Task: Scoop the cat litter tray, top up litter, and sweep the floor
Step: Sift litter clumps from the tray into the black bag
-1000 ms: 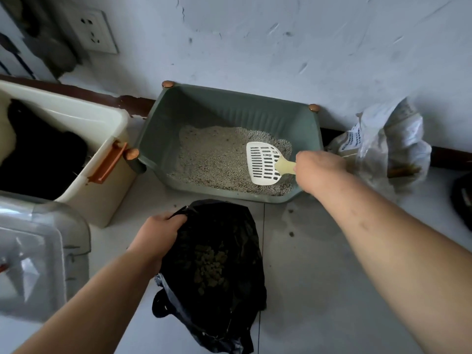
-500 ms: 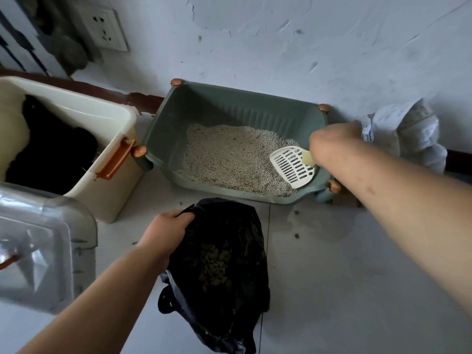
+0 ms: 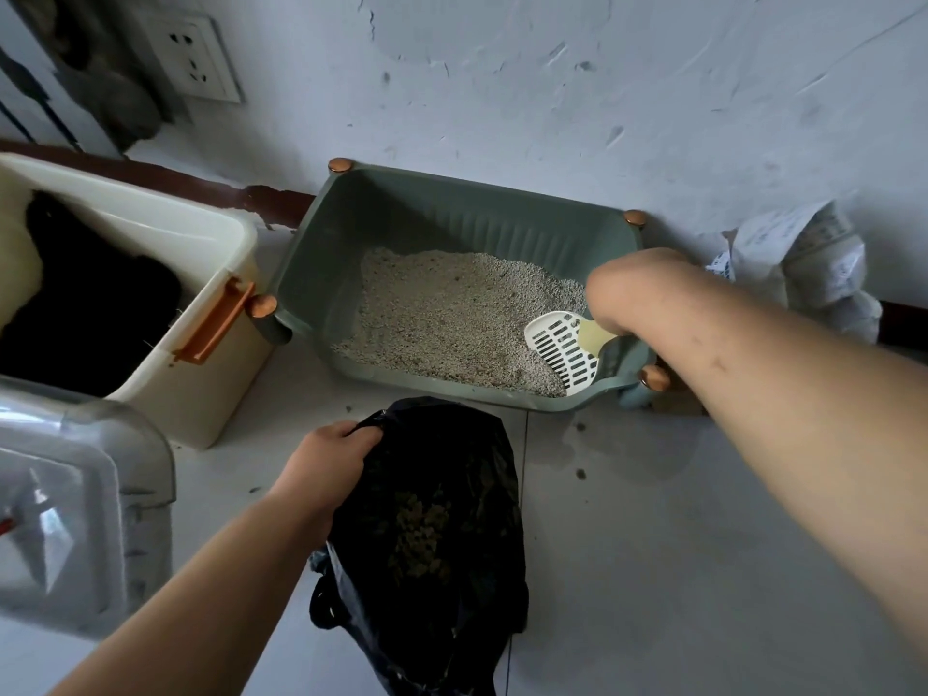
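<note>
A green litter tray with copper corner knobs stands against the wall, holding pale grey litter. My right hand grips the handle of a white slotted scoop, whose blade leans in the tray's front right corner with its tip in the litter. My left hand grips the rim of a black plastic bag on the floor in front of the tray; clumps of litter show inside it.
A cream bin with an orange handle stands left of the tray. A clear plastic lid lies at the near left. A white printed bag leans on the wall at right. Litter crumbs dot the tiled floor.
My right hand carried the scoop from the tray's middle right toward its front right corner and tipped the blade down into the litter. My left hand kept its hold on the bag.
</note>
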Action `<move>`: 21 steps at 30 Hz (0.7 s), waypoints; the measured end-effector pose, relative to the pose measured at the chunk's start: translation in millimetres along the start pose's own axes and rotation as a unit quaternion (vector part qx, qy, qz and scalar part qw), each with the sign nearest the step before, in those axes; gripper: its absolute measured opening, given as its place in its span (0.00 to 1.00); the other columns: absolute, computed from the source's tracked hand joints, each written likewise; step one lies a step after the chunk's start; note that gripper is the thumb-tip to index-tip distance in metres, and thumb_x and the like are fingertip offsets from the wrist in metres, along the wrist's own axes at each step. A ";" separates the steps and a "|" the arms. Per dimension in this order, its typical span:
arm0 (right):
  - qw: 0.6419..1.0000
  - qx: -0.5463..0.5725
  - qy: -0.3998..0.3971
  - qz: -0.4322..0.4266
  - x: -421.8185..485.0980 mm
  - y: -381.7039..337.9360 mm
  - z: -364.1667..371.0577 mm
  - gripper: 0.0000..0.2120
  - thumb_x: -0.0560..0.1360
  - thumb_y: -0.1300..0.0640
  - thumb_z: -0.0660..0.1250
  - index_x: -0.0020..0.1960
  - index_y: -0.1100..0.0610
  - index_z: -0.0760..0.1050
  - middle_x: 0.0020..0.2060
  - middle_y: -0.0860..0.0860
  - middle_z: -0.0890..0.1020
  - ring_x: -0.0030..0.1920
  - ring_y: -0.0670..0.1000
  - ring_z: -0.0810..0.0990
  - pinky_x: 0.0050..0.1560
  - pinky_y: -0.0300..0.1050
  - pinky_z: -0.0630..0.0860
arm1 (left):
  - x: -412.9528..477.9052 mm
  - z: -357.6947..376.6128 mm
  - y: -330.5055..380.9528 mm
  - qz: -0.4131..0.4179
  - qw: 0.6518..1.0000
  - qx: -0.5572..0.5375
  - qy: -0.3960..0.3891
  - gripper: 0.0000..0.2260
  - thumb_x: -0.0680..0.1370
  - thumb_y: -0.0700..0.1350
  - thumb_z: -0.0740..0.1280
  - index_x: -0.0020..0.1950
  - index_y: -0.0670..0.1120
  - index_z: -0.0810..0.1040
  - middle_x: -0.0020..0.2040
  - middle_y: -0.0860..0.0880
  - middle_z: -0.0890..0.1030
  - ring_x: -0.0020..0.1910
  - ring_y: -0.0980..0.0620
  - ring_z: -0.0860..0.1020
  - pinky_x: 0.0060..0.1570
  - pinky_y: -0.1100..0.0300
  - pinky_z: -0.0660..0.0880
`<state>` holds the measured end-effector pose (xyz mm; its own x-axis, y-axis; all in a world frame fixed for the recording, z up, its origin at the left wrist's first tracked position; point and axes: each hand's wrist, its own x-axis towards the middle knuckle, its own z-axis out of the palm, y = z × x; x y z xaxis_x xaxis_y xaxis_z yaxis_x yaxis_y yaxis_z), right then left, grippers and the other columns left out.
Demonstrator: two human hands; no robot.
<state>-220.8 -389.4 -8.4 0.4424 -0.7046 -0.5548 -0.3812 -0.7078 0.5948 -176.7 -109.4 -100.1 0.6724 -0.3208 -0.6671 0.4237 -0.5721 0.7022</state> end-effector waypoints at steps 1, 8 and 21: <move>1.000 -0.013 -0.008 -0.015 1.0 -0.7 -2.2 0.05 0.74 0.61 0.61 0.41 0.57 0.74 0.40 0.51 0.77 0.47 0.56 0.77 0.52 0.48 0.75 | 0.3 -0.2 -0.1 0.000 1.000 -0.001 0.001 0.09 0.78 0.44 0.66 0.46 0.39 0.81 0.43 0.36 0.84 0.44 0.38 0.84 0.45 0.46 0.79; 0.991 -0.077 -0.003 -0.111 1.0 -4.0 -11.4 0.11 0.75 0.66 0.62 0.54 0.66 0.79 0.32 0.53 0.71 0.46 0.57 0.74 0.59 0.49 0.75 | 3.4 -2.7 -4.4 0.001 1.000 0.002 0.004 0.09 0.78 0.44 0.66 0.44 0.40 0.81 0.43 0.36 0.84 0.43 0.38 0.84 0.44 0.48 0.79; 0.993 0.084 -0.016 -0.077 22.3 6.5 10.4 0.15 0.79 0.62 0.58 0.38 0.59 0.79 0.24 0.47 0.79 0.19 0.45 0.73 0.27 0.35 0.70 | 2.7 -3.5 -3.9 0.004 1.000 -0.001 0.003 0.08 0.77 0.44 0.66 0.43 0.40 0.82 0.43 0.36 0.84 0.43 0.38 0.84 0.44 0.49 0.78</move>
<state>-221.8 -410.2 -22.9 0.4815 -0.5862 -0.6516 -0.4424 -0.8043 0.3967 -174.3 -105.4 -103.8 0.6797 -0.3209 -0.6596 0.4194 -0.5677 0.7084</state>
